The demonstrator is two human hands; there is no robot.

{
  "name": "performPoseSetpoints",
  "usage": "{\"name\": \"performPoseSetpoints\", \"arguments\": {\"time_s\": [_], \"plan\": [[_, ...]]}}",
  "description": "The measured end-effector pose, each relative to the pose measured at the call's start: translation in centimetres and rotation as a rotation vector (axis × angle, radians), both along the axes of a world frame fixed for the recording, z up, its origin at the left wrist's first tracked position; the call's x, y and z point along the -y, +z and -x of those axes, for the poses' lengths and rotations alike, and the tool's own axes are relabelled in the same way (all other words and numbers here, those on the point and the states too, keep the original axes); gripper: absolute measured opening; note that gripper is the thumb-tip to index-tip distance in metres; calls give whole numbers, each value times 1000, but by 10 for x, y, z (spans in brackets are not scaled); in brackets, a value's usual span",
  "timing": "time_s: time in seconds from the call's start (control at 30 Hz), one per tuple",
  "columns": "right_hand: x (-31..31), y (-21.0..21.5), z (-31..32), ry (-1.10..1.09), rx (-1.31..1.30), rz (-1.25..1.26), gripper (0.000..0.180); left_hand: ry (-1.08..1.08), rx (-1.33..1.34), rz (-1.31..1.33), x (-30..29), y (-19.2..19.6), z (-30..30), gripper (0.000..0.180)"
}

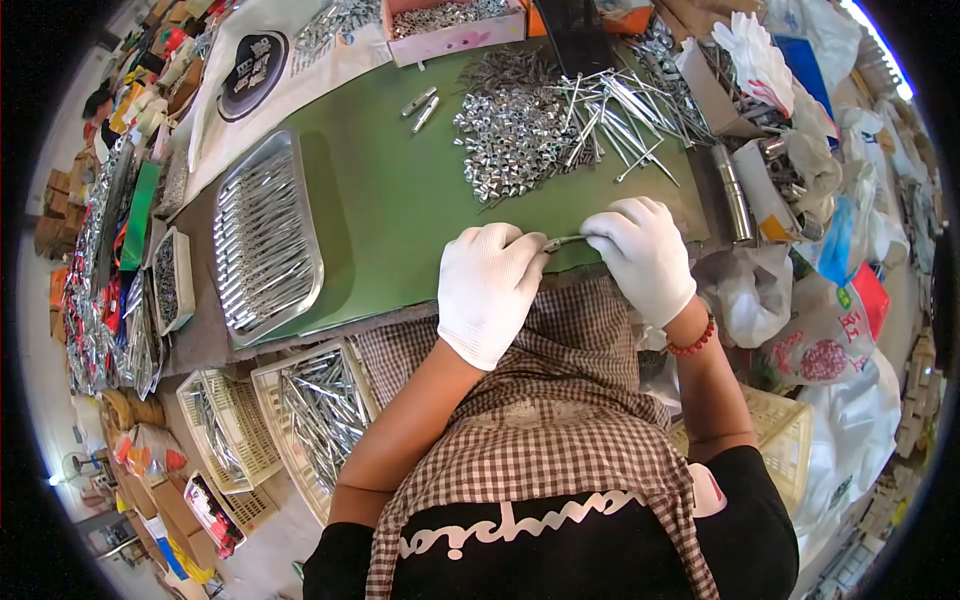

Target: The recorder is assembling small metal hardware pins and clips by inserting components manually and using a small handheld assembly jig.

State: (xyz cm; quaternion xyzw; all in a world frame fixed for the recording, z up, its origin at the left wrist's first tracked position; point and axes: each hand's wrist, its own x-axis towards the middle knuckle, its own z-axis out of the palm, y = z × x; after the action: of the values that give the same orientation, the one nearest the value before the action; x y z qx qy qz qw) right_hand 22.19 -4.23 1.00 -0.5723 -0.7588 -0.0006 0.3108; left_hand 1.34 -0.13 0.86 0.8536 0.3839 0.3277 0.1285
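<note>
My left hand (488,290), in a white knit glove, pinches one end of a small, slim metal rod (567,240) at the near edge of the green table. My right hand (645,258), gloved alike, is closed on the rod's other end. The fingers cover much of it, so its exact kind is unclear. Just beyond the hands lies a heap of small shiny metal sleeves (510,150), with long headed metal pins (625,110) fanned out to its right. Two short metal cylinders (424,112) rest apart, to the left of the heap.
At left on the table stands a metal tray (318,262) holding rows of slender metal parts. A pink box (456,42) of small pieces sits at the back. Crates (290,410) with metal parts stand below on the left. A metal tube (735,195) lies at the right edge.
</note>
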Motion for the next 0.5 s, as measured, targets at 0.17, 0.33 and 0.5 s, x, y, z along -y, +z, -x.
{"name": "performPoseSetpoints", "arguments": {"time_s": [0.17, 0.33, 0.5], "plan": [[-1, 4, -1, 22, 18, 67, 13, -4, 11, -3, -1, -1, 0, 13], [-5, 6, 0, 46, -11, 103, 12, -6, 14, -1, -2, -1, 1, 13], [-7, 4, 1, 68, 2, 75, 13, -8, 17, 2, -1, 0, 1, 13]]}}
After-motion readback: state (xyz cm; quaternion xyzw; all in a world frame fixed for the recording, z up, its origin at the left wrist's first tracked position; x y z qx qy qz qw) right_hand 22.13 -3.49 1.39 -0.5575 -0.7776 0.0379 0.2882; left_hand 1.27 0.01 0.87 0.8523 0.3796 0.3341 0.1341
